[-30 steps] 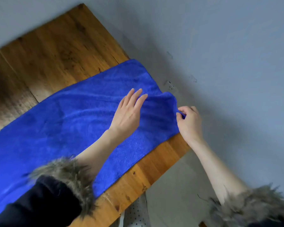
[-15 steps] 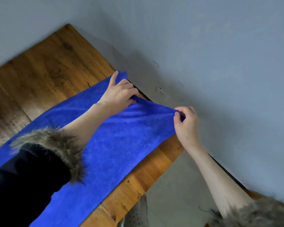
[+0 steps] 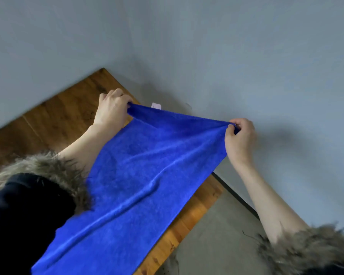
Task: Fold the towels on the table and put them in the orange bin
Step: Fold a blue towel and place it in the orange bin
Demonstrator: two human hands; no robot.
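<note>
A bright blue towel [image 3: 139, 175] stretches across the wooden table [image 3: 54, 120], its far end lifted off the surface. My left hand [image 3: 111, 110] grips the far left corner of that end. My right hand [image 3: 239, 139] pinches the far right corner, held out past the table's right edge. The towel's edge hangs taut between the two hands, with a small white tag [image 3: 156, 106] showing at it. The near part of the towel still lies on the table and runs under my left sleeve. No orange bin is in view.
A grey wall [image 3: 207, 46] stands close behind the table's far corner. The table's right edge [image 3: 189, 219] drops to a grey floor [image 3: 216, 235]. Fur-trimmed dark sleeves cover both forearms.
My left hand went from lying flat on the towel to gripping its far left corner. Both hands have lifted the far end off the table and pulled it taut.
</note>
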